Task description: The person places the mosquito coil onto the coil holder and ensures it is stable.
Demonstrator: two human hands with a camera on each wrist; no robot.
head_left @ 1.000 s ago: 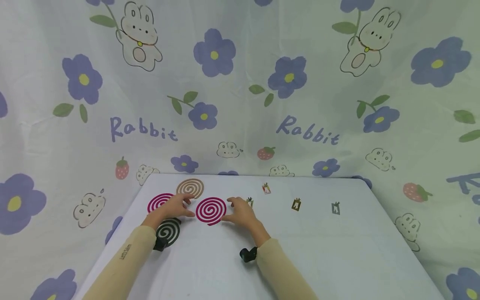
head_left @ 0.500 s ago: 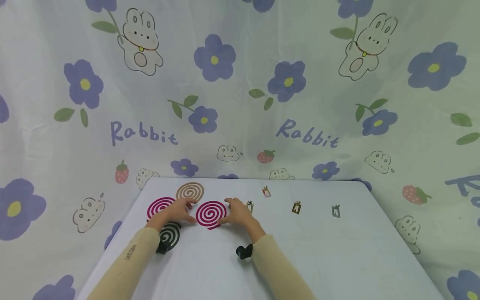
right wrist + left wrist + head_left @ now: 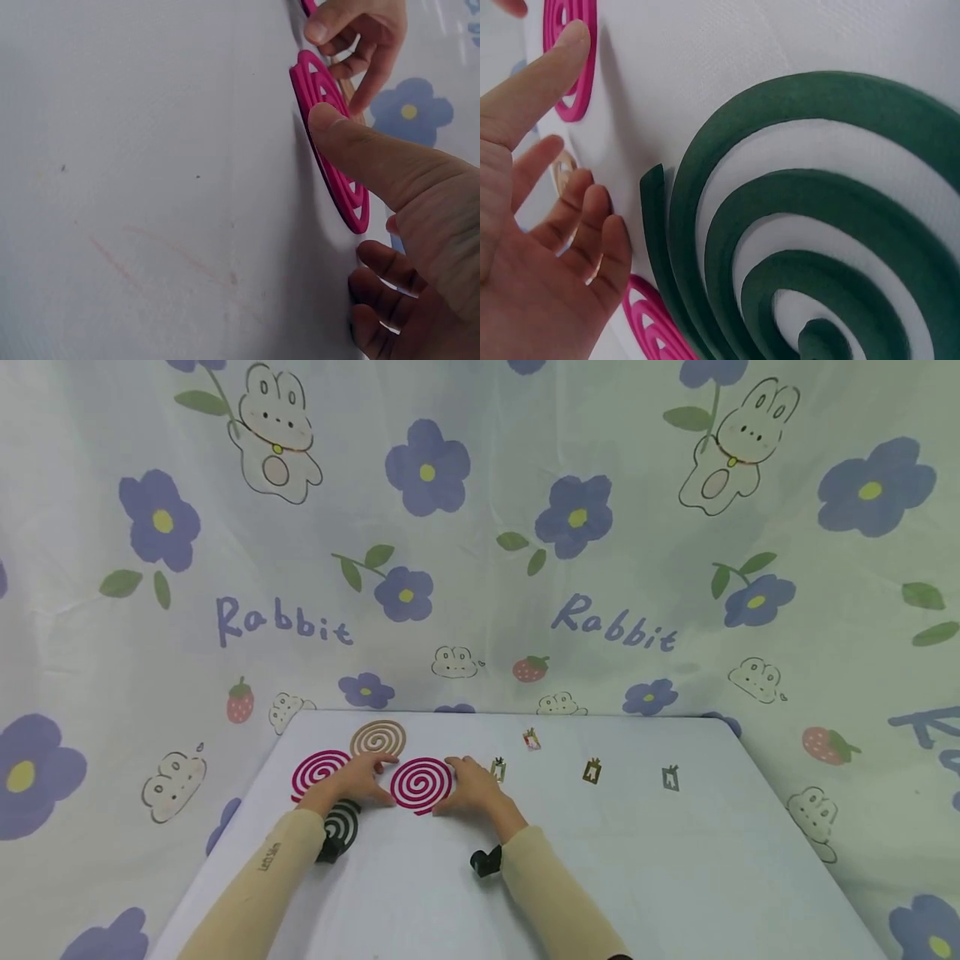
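Note:
A pink mosquito coil lies flat on the white table between my two hands. My left hand stands at its left edge, thumb and fingers spread, gripping nothing. At the coil's right edge is my right hand, its fingers and thumb parted; in the right wrist view the thumb overlaps the coil, and contact cannot be told. A dark green coil lies under my left wrist, partly hidden. Behind my left forearm a second pink coil is partly covered. A tan coil rests farther back.
Several small metal coil stands lie to the right: a silvery one beside my right hand, a colourful one at the back, a brass-toned one and a grey one. A printed curtain hangs behind the table.
Both hands have shifted slightly inward, closer to the middle pink coil's edges. The coils and stands have kept their places; the head view has tilted a little.

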